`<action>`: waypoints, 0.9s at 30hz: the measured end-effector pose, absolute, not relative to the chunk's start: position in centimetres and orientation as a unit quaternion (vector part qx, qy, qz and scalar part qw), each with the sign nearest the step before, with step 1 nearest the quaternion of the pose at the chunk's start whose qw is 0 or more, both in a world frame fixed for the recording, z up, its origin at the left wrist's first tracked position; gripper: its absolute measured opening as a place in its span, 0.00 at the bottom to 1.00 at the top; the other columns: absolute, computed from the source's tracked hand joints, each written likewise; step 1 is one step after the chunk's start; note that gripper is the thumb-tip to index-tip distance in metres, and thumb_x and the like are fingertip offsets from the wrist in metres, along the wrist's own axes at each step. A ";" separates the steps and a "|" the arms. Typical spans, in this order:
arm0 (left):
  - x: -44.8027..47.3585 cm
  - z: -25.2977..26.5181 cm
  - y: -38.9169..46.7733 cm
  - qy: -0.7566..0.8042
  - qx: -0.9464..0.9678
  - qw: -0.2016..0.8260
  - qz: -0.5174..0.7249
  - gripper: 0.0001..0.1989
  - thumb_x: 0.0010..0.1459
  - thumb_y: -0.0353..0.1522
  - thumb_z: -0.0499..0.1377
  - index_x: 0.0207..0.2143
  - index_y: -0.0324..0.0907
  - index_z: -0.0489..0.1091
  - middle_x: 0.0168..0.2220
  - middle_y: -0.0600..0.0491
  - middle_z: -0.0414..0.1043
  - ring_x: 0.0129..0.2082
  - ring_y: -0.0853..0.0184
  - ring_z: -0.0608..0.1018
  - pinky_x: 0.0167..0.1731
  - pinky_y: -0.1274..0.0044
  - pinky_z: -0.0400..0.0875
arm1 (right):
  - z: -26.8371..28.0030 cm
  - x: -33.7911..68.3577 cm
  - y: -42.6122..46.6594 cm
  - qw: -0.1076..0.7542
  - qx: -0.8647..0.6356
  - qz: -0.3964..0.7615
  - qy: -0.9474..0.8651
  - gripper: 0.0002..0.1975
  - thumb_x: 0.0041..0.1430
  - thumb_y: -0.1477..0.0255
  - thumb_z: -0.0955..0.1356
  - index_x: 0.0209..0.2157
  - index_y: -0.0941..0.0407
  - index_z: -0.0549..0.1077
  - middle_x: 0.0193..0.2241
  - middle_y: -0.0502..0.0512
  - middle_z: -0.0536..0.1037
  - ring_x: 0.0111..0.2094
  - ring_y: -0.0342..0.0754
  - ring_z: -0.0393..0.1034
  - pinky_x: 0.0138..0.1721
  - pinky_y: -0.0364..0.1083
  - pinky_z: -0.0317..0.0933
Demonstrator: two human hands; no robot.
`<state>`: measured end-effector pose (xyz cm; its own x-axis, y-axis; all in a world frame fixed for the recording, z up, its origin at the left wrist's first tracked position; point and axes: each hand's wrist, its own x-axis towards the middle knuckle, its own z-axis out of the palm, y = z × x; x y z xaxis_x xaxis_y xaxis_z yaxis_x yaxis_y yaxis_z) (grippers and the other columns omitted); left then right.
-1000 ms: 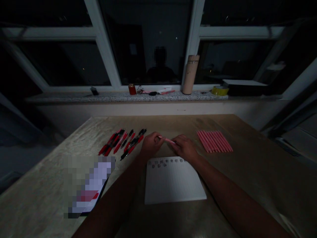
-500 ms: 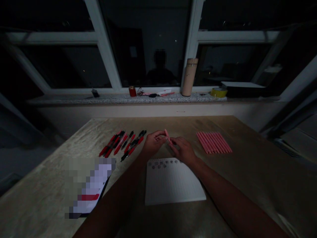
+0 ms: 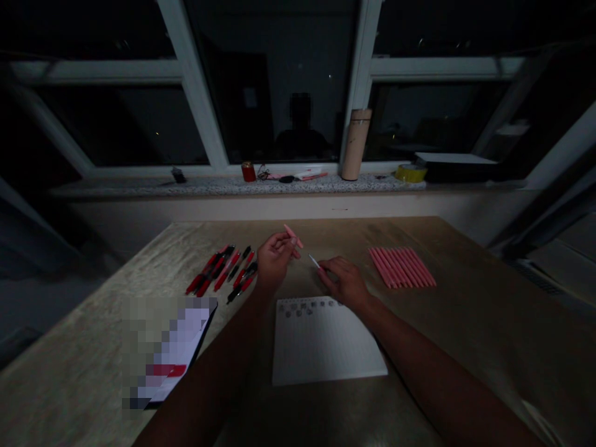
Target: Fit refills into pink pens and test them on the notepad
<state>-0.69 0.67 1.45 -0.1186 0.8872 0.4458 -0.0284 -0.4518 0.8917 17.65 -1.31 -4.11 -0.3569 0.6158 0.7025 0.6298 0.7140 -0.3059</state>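
Observation:
Over the table's middle, my left hand pinches a pink pen cap, which tilts up to the left. My right hand grips a pink pen, its thin whitish end pointing up and left toward my left hand. A small gap separates cap and pen. Most of the pen's body is hidden in my fingers. Just below the hands lies a lined notepad with several dark round marks along its top. A row of pink pens lies side by side to the right of my right hand.
Several red and black pens lie left of my left hand. A phone, partly pixelated, rests at the near left. On the window sill stand a tall tan flask, a red jar and yellow tape.
The pink pen has come apart between my hands. My left hand has moved left and slightly up with the cap; my right hand stays nearly in place, the pen's whitish end now showing.

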 end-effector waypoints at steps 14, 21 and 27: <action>-2.8 -4.4 1.9 0.639 0.724 0.051 0.256 0.15 0.57 0.41 0.51 0.38 0.41 0.71 0.31 0.49 0.76 0.33 0.62 0.77 0.32 0.75 0.65 | -4.3 17.7 -1.2 0.437 -0.405 -0.012 -0.803 0.10 0.61 0.69 0.63 0.40 0.56 0.72 0.33 0.56 0.77 0.35 0.48 0.69 0.40 0.47 0.62; -2.7 -4.4 1.9 0.652 0.732 0.027 0.198 0.15 0.58 0.40 0.50 0.40 0.41 0.70 0.34 0.47 0.75 0.34 0.62 0.76 0.33 0.76 0.64 | -4.3 17.7 -1.2 0.444 -0.406 -0.006 -0.799 0.10 0.61 0.69 0.63 0.41 0.55 0.73 0.33 0.56 0.77 0.35 0.48 0.69 0.40 0.48 0.63; -2.4 -4.1 1.5 0.650 0.738 0.016 0.180 0.15 0.57 0.39 0.51 0.42 0.41 0.69 0.36 0.47 0.76 0.36 0.62 0.77 0.34 0.76 0.65 | -4.3 17.7 -1.2 0.441 -0.402 -0.020 -0.802 0.10 0.61 0.69 0.63 0.41 0.55 0.73 0.33 0.56 0.77 0.35 0.48 0.70 0.39 0.48 0.63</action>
<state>-2.45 1.46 -4.08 0.0909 0.9655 0.2440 0.9537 -0.1549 0.2579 17.69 -1.16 -4.30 -0.2881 0.6275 0.7234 0.6621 0.6762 -0.3229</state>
